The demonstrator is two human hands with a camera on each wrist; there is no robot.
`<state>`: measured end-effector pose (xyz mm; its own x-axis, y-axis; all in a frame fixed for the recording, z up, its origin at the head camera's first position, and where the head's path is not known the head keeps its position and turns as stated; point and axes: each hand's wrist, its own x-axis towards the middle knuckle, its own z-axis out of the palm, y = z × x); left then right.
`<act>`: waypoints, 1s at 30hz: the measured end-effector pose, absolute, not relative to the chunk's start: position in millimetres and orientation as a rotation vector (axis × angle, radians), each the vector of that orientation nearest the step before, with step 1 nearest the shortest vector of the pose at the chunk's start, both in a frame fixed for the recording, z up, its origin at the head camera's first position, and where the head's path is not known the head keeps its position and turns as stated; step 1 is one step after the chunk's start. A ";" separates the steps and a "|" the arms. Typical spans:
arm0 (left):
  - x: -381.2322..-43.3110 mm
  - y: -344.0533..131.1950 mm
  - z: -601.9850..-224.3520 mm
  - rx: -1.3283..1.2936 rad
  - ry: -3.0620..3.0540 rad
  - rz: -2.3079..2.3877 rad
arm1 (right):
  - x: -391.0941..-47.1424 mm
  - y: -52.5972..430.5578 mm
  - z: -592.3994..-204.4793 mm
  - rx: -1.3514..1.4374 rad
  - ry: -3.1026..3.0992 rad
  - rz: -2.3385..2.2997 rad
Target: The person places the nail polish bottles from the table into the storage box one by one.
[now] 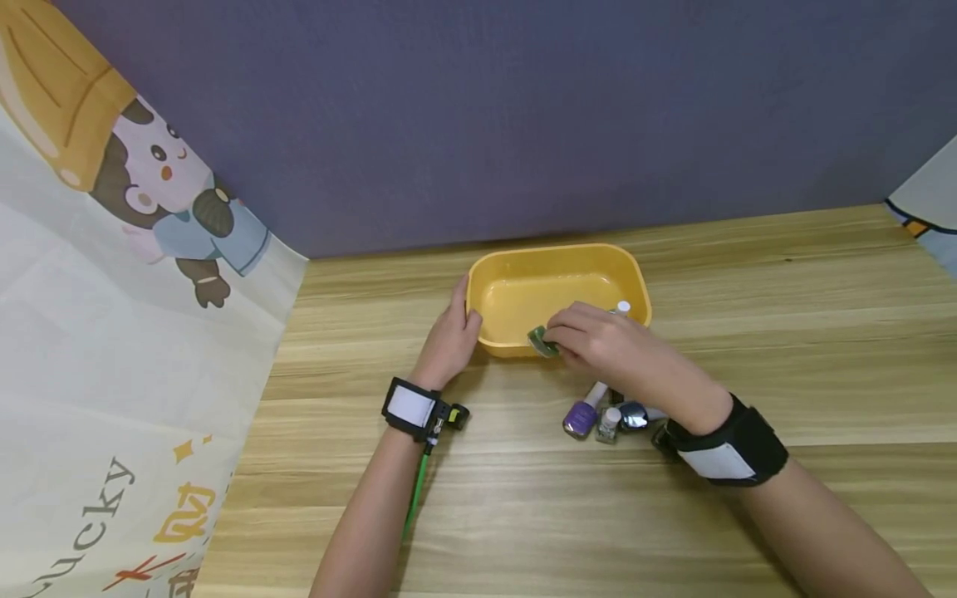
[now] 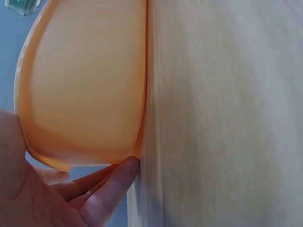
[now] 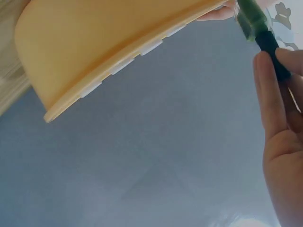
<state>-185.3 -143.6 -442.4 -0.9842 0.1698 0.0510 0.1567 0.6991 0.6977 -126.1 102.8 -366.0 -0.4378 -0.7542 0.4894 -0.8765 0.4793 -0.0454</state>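
Observation:
A yellow plastic tub (image 1: 523, 286) stands on the wooden table. My left hand (image 1: 449, 336) holds its left end, thumb at the rim and fingers against the outer wall. Over the tub's near rim, my right hand (image 1: 598, 336) pinches a green nail polish bottle (image 1: 540, 340) by its dark cap (image 3: 272, 52). The bottle's green body points away from the fingers. A white cap (image 1: 623, 307) shows at the tub's right end, its lower part hidden by the right hand. In the left wrist view, another bottle (image 2: 22, 5) is partly seen past the rim.
Below the right hand lie a purple nail polish bottle (image 1: 580, 419), a small white-capped bottle (image 1: 608, 425) and a dark shiny bottle (image 1: 634, 415). A black object is partly hidden by the right wristband (image 1: 728, 444). A blue-grey wall (image 1: 523, 124) rises behind the tub.

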 end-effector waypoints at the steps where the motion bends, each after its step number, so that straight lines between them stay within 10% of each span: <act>1: -185.3 -143.8 -442.6 0.277 2.879 1.180 | -126.8 103.3 -366.2 1.350 -2.326 0.418; 30: -187.0 -144.0 -444.2 0.295 2.889 1.186 | -137.8 111.4 -371.2 1.238 -2.398 0.443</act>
